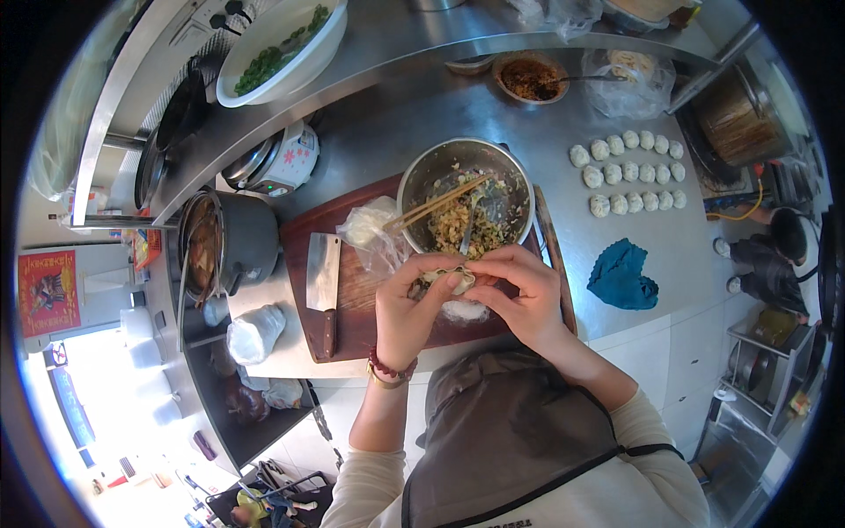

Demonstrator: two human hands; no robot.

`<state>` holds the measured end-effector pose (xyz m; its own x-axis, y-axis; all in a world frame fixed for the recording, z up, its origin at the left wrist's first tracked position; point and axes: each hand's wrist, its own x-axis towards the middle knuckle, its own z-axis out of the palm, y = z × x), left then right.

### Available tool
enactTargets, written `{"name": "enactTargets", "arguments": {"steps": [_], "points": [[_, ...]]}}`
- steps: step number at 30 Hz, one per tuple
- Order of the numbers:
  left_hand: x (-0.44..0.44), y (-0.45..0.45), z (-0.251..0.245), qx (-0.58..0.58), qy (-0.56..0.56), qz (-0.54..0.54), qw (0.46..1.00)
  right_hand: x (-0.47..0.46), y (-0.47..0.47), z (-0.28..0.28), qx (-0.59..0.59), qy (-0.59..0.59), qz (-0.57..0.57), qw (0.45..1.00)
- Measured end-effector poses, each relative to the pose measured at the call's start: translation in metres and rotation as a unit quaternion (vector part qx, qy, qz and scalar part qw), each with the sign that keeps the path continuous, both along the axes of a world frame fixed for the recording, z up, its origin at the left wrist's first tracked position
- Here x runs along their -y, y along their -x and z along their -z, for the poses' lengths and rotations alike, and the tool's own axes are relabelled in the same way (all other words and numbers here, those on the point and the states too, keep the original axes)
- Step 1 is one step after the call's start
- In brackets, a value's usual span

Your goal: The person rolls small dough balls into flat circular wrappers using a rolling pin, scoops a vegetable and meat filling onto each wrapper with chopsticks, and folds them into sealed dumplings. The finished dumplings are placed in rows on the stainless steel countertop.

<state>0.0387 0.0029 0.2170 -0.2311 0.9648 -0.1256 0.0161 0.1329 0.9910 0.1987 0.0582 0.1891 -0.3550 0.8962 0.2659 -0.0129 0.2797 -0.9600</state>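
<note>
Between both hands is a filled dough wrapper (464,280), its rim partly gathered into folds. My left hand (410,297) cradles it with the thumb at its edge, and my right hand (523,285) pinches the opposite edge. Just beyond my fingers stands a steel mixing bowl (417,173) of chopped filling (455,228). A metal spoon (469,228) rests in it, and wooden chopsticks (439,203) lie across its rim. Below my hands is a wooden cutting board (370,317), with white dough (367,228) in a plastic bag at its far side. Three rows of buns or dumplings (613,173) sit at right.
A cleaver (323,274) lies on the board's left. Farther left are a dark pot (247,234) and a rice cooker (284,162). A teal cloth (620,274) lies right. Under the overhead shelf (396,63) sits a bowl of sauce (531,76). Another person (766,264) stands far right.
</note>
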Motion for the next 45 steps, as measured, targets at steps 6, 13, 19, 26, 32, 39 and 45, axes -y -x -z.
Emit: {"name": "enactTargets", "arguments": {"steps": [6,13,19,26,32,39,45], "points": [[0.001,0.005,-0.002,-0.063,-0.016,0.035,0.997,-0.002,-0.001,0.005,0.011,-0.02,-0.006,1.0],[0.002,0.019,-0.009,-0.081,0.004,0.113,0.99,-0.007,0.001,0.001,-0.029,0.101,-0.057,0.993],[-0.002,0.023,-0.011,-0.112,-0.007,0.137,0.984,-0.005,-0.001,0.005,-0.024,0.115,-0.08,0.99],[-0.004,0.018,-0.006,-0.153,-0.01,0.151,0.976,0.001,0.001,0.011,0.017,0.007,0.006,1.0],[-0.006,0.014,-0.011,-0.187,-0.011,0.134,0.973,0.002,-0.003,0.001,0.023,0.012,-0.038,0.999],[-0.003,0.018,-0.007,-0.167,-0.005,0.165,0.972,0.003,-0.002,0.007,0.009,0.051,-0.041,0.998],[-0.004,0.014,-0.018,-0.212,0.021,0.18,0.96,0.005,-0.002,0.01,0.005,0.087,-0.035,0.996]]}}
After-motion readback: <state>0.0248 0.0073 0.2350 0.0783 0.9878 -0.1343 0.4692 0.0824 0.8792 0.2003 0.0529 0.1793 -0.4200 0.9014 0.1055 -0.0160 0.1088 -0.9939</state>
